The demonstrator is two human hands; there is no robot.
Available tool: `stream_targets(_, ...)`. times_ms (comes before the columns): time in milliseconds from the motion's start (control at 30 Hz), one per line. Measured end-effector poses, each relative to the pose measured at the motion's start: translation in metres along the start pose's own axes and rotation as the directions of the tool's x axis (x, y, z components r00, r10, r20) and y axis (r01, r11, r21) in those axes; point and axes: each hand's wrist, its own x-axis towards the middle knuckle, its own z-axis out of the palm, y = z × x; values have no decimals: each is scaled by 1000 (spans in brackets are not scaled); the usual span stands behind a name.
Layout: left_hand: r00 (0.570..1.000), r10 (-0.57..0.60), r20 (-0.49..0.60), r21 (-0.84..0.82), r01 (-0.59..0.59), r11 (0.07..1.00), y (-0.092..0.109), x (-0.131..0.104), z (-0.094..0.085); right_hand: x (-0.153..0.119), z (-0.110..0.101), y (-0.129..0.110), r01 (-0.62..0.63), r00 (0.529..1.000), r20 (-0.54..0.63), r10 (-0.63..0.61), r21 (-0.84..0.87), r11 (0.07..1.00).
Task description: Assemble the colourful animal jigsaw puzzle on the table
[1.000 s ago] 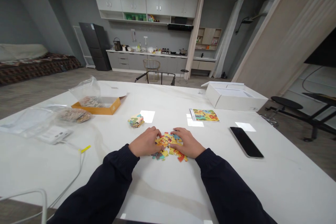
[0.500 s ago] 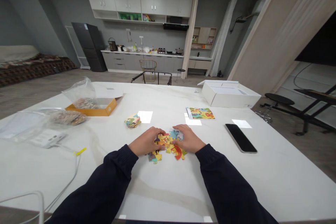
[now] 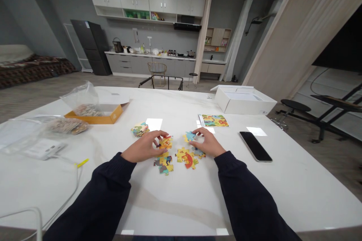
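My left hand [image 3: 145, 146] pinches an orange-and-yellow puzzle piece [image 3: 166, 142] between thumb and fingers. Just below it, yellow-and-grey joined puzzle pieces [image 3: 164, 164] lie on the table. Across a gap, my right hand [image 3: 207, 143] grips a blue-and-yellow puzzle piece [image 3: 189, 136] by its right side. Beneath that hand are lion puzzle pieces [image 3: 187, 158], with a grey-blue piece [image 3: 200, 153] next to them, partly covered by the fingers. A small pile of puzzle pieces [image 3: 139, 129] sits beyond my left hand.
A colourful picture sheet [image 3: 214, 120] lies beyond my right hand, with a phone [image 3: 255, 147] farther right. At the back right stands a white box [image 3: 246, 101]. On the left are an orange box [image 3: 113, 116], plastic bags of pieces [image 3: 69, 125] and a white cable [image 3: 74, 186].
My hands have moved apart, my left going left and my right slightly right. A gap now separates the pieces they hold, which were close together before. The view has shifted slightly.
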Motion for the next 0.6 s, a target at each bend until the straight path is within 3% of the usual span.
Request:
stream_targets(100,987,-8,163,32,2,999,5,-17,-8,-9,-26,3,-75,990,120,75,-6,997)
stream_targets(200,965,19,261,60,-36,998,16,-30,-5,-21,-43,6,-105,962,248,117,-60,993)
stream_targets(367,964,43,263,70,-63,996,26,-32,8,-29,-43,6,-131,925,345,158,-101,986)
stream_targets(600,971,69,229,87,-91,992,32,-30,22,-25,-33,6,-97,946,291,143,-166,981)
